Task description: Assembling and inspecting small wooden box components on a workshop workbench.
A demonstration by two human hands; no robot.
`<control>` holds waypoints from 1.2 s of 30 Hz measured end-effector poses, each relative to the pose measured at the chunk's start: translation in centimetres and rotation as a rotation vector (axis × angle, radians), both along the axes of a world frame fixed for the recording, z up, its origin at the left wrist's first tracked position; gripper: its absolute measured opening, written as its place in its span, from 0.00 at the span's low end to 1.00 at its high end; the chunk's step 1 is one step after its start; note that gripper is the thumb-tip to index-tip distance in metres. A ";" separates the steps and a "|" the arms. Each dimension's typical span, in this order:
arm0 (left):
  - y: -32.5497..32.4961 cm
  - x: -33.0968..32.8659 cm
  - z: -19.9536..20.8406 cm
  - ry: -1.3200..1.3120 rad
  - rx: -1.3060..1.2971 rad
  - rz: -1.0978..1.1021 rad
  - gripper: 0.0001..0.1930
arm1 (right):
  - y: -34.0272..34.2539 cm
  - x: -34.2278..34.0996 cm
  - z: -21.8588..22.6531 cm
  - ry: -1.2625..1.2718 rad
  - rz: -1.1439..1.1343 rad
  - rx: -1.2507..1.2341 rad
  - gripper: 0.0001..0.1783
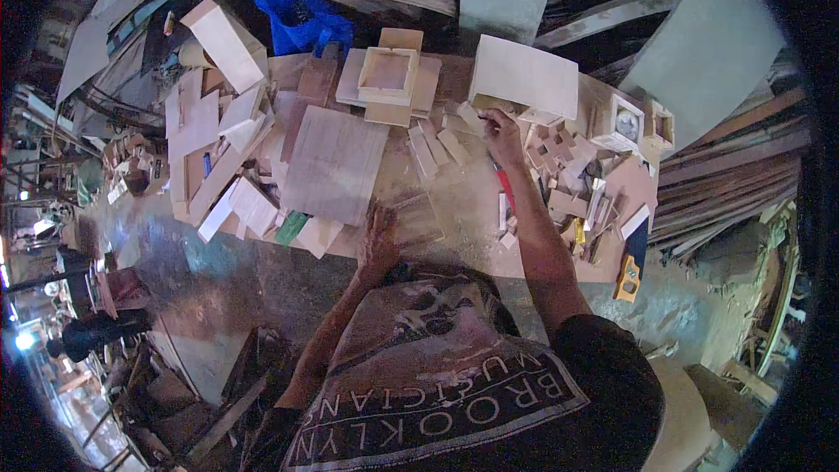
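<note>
My right hand (pixel 500 133) reaches over the workbench with bent fingers closed at a small pale wooden block (pixel 471 117). Just left of it, several short wooden strips (pixel 423 150) lie side by side. Near the bench's front edge my left hand (pixel 379 234) rests with its fingers stretched out. It lies between the lower corner of a large square wooden panel (pixel 336 162) and a thin brownish board (pixel 421 217). Beyond my right hand stands a pale wooden box (pixel 524 79). A square wooden frame (pixel 387 73) sits on stacked boards at the far middle.
Loose offcuts (pixel 564 153) crowd the bench's right side, near a yellow-handled saw (pixel 627 280) at the edge. More boards (pixel 194 118) and a long box (pixel 225 44) fill the left. A blue bag (pixel 297 13) lies at the back. Stacked planks (pixel 734 175) stand beyond the right end.
</note>
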State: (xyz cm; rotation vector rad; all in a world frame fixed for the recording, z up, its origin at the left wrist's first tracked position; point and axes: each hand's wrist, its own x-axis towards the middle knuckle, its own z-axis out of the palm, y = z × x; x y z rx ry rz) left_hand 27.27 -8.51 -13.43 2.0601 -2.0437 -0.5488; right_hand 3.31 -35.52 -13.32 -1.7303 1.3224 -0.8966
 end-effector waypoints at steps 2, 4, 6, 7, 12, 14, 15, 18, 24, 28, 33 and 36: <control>-0.2 0.0 -0.9 -0.007 0.075 -0.038 0.37 | -0.9 0.3 -0.9 0.010 0.029 0.011 0.13; -1.0 -1.2 1.0 0.014 0.101 0.005 0.36 | -1.6 -0.6 -4.3 0.262 0.064 -0.358 0.16; 0.4 -0.2 -0.5 -0.007 -0.012 0.006 0.36 | -1.2 0.8 -3.6 0.279 0.094 -0.368 0.19; 1.0 0.2 -1.5 -0.021 -0.129 -0.020 0.35 | -1.0 1.3 -2.9 0.309 0.101 -0.380 0.23; 0.1 -0.3 0.0 -0.017 0.015 -0.009 0.34 | -0.1 1.2 -0.9 0.379 0.165 -0.313 0.36; 0.2 -0.5 -0.4 -0.041 0.030 -0.011 0.34 | -0.5 1.0 -1.3 0.371 0.172 -0.244 0.39; 0.1 -0.9 -0.4 -0.031 0.013 0.007 0.34 | -0.7 0.6 -2.2 0.443 0.166 -0.252 0.40; 0.1 -0.9 0.1 -0.002 0.002 0.031 0.35 | -0.1 0.2 -2.0 0.572 0.190 -0.202 0.43; -0.7 -1.4 1.8 0.066 0.077 0.049 0.36 | 2.5 -0.3 -0.5 0.742 0.068 -0.058 0.48; 0.4 -0.7 -1.2 -0.056 -0.039 0.045 0.36 | 3.6 -0.2 -0.2 0.636 0.011 -0.039 0.47; -0.8 -0.6 -0.3 0.013 0.029 0.024 0.35 | 4.8 -1.1 0.4 0.542 -0.044 -0.054 0.43; -0.4 -0.7 -1.3 0.017 -0.051 0.044 0.36 | 5.0 -0.6 0.2 0.548 -0.072 -0.138 0.39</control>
